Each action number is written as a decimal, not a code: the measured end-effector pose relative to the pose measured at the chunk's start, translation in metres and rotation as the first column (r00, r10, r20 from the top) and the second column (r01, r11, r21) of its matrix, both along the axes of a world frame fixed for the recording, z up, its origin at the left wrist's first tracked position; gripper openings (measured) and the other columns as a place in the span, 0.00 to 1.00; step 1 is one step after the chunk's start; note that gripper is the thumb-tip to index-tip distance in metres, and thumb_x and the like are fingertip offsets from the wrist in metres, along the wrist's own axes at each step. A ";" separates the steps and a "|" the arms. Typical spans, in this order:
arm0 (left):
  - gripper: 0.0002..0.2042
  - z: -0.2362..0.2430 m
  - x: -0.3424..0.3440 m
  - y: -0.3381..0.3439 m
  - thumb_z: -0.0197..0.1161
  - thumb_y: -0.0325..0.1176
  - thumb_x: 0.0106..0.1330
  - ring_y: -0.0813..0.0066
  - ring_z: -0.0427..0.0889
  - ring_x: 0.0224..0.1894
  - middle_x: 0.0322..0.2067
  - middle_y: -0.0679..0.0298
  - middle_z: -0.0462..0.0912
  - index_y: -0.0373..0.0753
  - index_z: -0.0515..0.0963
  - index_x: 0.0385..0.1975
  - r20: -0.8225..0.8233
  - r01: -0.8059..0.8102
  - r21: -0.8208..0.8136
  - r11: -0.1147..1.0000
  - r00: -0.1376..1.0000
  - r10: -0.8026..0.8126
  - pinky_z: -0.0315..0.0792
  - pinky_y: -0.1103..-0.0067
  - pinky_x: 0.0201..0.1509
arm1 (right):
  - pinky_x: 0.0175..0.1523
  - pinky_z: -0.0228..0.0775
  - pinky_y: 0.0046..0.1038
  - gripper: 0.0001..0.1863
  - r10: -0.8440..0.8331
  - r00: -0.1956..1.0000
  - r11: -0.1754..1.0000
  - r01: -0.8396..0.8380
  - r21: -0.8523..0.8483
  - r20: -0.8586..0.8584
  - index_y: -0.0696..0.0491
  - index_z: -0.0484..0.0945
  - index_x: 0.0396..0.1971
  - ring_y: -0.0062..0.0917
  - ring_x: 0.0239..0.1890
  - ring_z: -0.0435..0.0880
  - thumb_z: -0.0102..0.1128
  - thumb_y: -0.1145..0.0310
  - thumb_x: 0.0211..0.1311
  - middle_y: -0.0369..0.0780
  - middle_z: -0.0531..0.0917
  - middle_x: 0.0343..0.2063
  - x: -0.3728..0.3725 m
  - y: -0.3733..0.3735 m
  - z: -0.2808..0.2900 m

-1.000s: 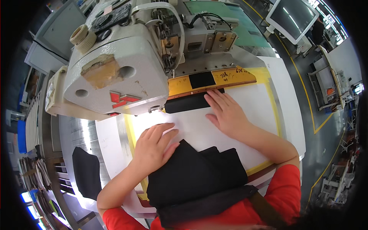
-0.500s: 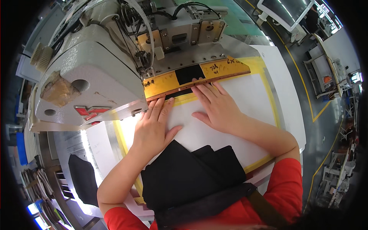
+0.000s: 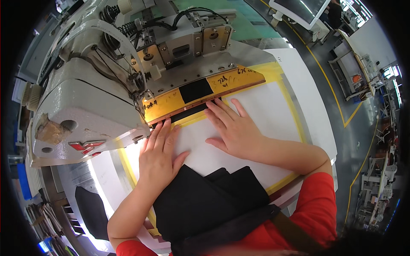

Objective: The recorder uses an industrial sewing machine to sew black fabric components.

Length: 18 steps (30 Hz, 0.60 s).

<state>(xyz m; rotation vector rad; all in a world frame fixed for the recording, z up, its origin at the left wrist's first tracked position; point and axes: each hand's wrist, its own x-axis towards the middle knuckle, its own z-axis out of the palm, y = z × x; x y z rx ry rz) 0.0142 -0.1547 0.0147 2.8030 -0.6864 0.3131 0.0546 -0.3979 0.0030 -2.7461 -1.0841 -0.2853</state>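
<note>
A pale grey sewing machine point(image 3: 85, 106) stands over a white board point(image 3: 247, 170) edged with yellow tape. Along its work area runs a yellow guide plate point(image 3: 230, 79) with a copper-coloured edge and a black patch. A narrow black fabric strip point(image 3: 190, 112) shows just below that edge. My left hand point(image 3: 160, 153) lies with straight fingers at the strip's left end, fingertips at the plate's edge. My right hand point(image 3: 230, 130) lies open on the strip's right part and the board. Larger black fabric pieces point(image 3: 200, 205) lie overlapping at the near edge, against my body.
Another black piece point(image 3: 89, 211) lies on the metal table at the left. A blue bin point(image 3: 22, 181) and stacked items are further left. A white monitor point(image 3: 299, 8) and a seated person point(image 3: 333, 15) are at the back right, beside a floor with yellow lines and work stands point(image 3: 350, 72).
My left hand has moved up from near the larger fabric to the strip. The strip is now mostly hidden by the plate's edge. The machine and plate sit further left in the view.
</note>
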 end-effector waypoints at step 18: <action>0.31 -0.004 -0.008 -0.001 0.68 0.43 0.56 0.57 0.67 0.64 0.64 0.56 0.67 0.37 0.71 0.59 0.007 -0.071 0.037 0.997 0.997 0.071 0.62 0.63 0.63 | 0.69 0.53 0.44 0.35 0.032 0.999 0.998 -0.033 0.053 0.018 0.64 0.68 0.56 0.42 0.64 0.67 0.61 0.52 0.59 0.51 0.69 0.59 0.002 0.002 -0.005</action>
